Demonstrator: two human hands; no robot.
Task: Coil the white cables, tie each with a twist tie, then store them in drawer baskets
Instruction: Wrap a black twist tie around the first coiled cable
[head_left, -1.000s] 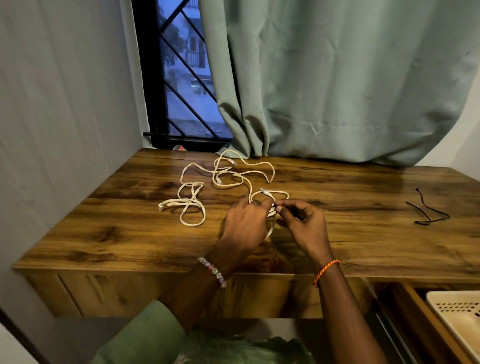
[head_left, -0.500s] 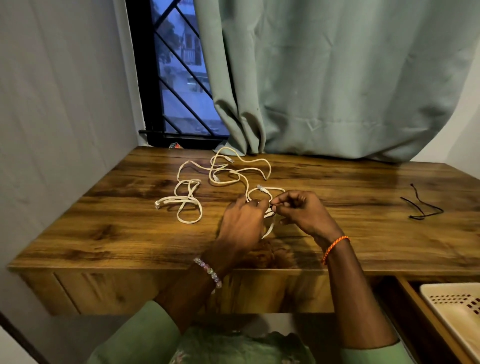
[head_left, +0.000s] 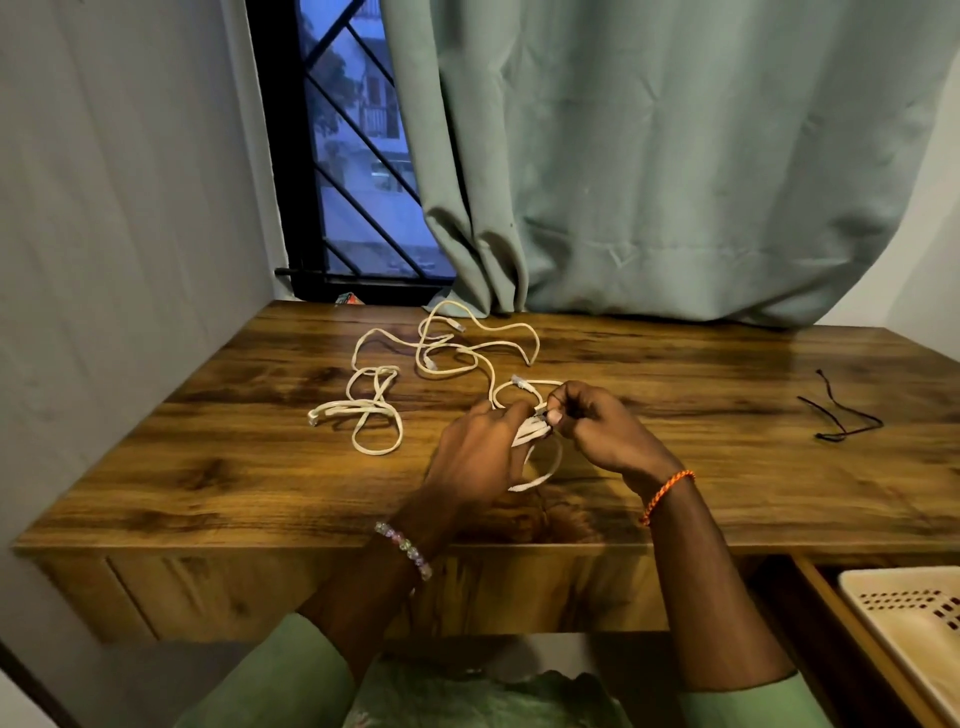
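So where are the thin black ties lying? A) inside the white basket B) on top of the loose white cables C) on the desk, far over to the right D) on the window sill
C: the black ties lie on the bare wooden desk far to the right, apart from the loose white cables and outside the white basket.
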